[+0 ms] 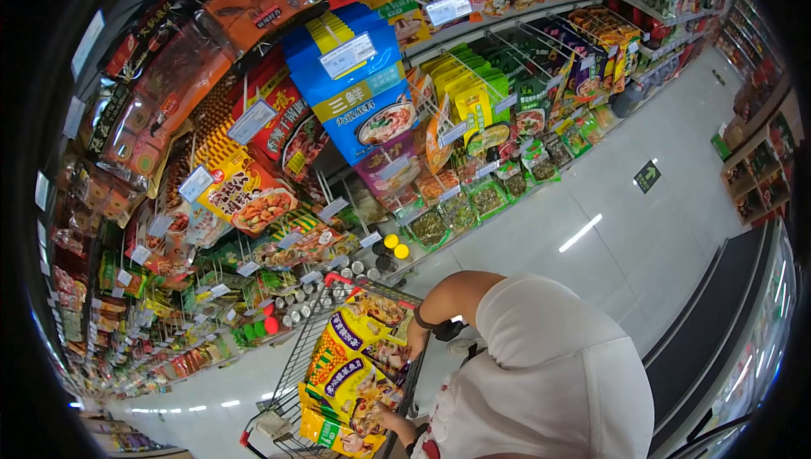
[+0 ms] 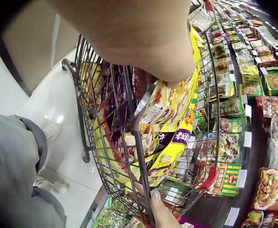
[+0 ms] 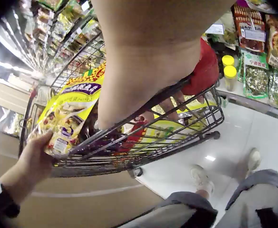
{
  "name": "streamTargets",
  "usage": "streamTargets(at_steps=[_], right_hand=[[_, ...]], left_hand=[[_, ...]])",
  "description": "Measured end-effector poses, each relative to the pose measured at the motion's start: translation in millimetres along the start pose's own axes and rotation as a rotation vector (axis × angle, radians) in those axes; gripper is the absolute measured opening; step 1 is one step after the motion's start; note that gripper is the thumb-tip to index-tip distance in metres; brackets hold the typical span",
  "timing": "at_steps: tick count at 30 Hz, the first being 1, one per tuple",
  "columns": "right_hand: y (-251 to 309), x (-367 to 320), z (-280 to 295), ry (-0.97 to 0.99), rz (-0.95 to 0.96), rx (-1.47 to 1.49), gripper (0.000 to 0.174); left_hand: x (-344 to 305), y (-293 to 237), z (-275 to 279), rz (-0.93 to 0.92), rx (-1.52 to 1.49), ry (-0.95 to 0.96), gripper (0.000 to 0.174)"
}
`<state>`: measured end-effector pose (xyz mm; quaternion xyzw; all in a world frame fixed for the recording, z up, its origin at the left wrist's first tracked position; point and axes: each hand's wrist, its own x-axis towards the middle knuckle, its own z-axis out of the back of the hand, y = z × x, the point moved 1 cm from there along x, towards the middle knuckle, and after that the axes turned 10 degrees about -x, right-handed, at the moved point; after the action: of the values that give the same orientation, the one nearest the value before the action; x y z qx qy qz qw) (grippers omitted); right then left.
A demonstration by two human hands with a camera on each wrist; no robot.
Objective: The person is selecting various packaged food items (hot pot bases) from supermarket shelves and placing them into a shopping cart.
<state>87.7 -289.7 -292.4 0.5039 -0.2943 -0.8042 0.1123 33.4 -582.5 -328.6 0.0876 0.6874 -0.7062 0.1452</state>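
A wire shopping cart [image 1: 279,408] with red corners stands in front of the person, yellow-and-purple seasoning packets [image 1: 346,366] spread across its top. The left hand [image 1: 393,419] grips the near edge of one yellow packet [image 3: 70,111]; its thumb lies on the printed face in the right wrist view, the other fingers mostly hidden. At the cart's near side, the right hand [image 1: 417,339] holds the wire rim. In the left wrist view, that right hand [image 2: 161,211] has its thumb and fingers around the wires. More packets with purple ends [image 2: 120,90] lie deeper in the basket.
Shelves of hanging seasoning packets [image 1: 253,197] run along the cart's far side, with price tags [image 1: 346,54] sticking out. Yellow-capped jars [image 3: 229,73] stand on the bottom shelf. Pale tiled floor [image 1: 583,206] extends behind, and a dark-edged chiller case [image 1: 718,315] stands opposite.
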Motion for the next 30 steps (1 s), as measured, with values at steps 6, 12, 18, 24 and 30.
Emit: streamTargets(at_steps=[6,12,18,24,30], right_hand=[[-7,-10,-6,-0.081,0.229,0.004,0.068],[-20,42,-23,-0.323,0.221,-0.401,0.047],[-12,29,-30,-0.42,0.164,-0.462,0.042],[3,33,-34,-0.433,0.138,-0.495,0.041],[28,73,-54,-0.55,0.187,-0.445,0.039]], left_hand=[[-18,18,-14,-0.073,-0.095,0.028,0.034],[-58,-2,-33,-0.017,0.006,-0.012,0.04],[-30,17,-9,0.008,0.183,-0.003,0.042],[3,9,8,0.149,0.094,0.127,0.047],[15,-7,26,0.107,0.433,0.054,0.045]])
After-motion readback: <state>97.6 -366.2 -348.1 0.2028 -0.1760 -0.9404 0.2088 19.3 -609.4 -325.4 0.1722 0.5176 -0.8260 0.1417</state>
